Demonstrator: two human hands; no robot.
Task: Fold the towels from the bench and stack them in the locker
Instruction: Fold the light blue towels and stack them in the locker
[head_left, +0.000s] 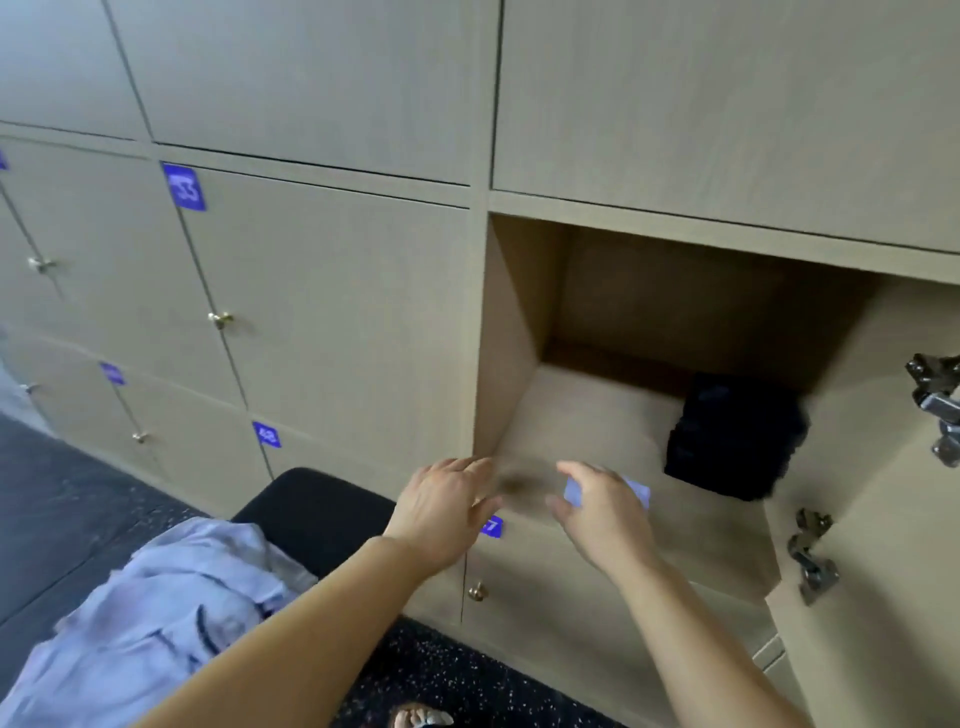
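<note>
Far left, the heap of pale lilac towels (156, 613) lay crumpled and unfolded on the black bench (311, 504), so by my reckoning the job was only partly done. The bench sat right up against the lockers, which kept the walk short.

My left hand (441, 512) was out in front of the open locker's lower edge, fingers loose and spread, gripping nothing. Just beside it, my right hand (597, 512) hung the same way, fingers lightly curved, and I could make out nothing in it, though the gap between the two was a blur. A small blue number tag showed just past its knuckles.

Beyond them the locker (587, 415) stood open, its floor mostly bare. The folded dark towels (735, 441) sat stacked at the right, close to the side wall. That corner spot left room, I'd judge, for another pile alongside.

Far right, the door (883, 493) was swung wide on its metal hinges (935, 400), clear of my reach.
</note>
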